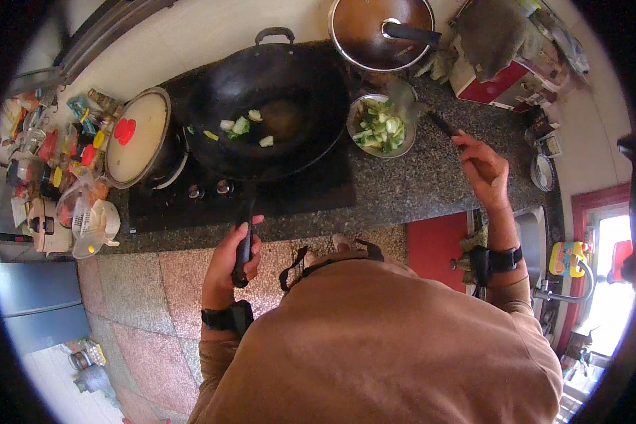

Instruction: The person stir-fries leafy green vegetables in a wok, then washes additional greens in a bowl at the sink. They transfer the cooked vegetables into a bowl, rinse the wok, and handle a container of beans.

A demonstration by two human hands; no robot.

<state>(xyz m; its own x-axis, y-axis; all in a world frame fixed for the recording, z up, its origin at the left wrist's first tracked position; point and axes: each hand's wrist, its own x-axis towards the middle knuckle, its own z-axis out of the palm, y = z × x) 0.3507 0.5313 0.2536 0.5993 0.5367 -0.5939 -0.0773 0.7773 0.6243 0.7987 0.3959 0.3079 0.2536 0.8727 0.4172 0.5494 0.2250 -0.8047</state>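
Observation:
My left hand [234, 253] is wrapped around the long black handle of a large dark wok [297, 153] on the cooktop. A few pieces of green-and-white leafy vegetable [240, 126] lie inside the wok. In my right hand [483, 168] is the dark handle of a spatula [441, 123]. Its blurred metal blade is over the right side of a metal bowl [356, 142] on the counter. The bowl holds a heap of chopped leafy greens [380, 127]. Whether the blade touches the greens, I cannot tell.
Left of the wok stands a pot with a red-knobbed lid [140, 153], beside crowded jars and bottles [69, 153]. A glass-lidded pan [360, 32] sits behind the bowl. The black glass cooktop [307, 193] adjoins a granite counter [397, 185]. A sink [530, 238] lies far right.

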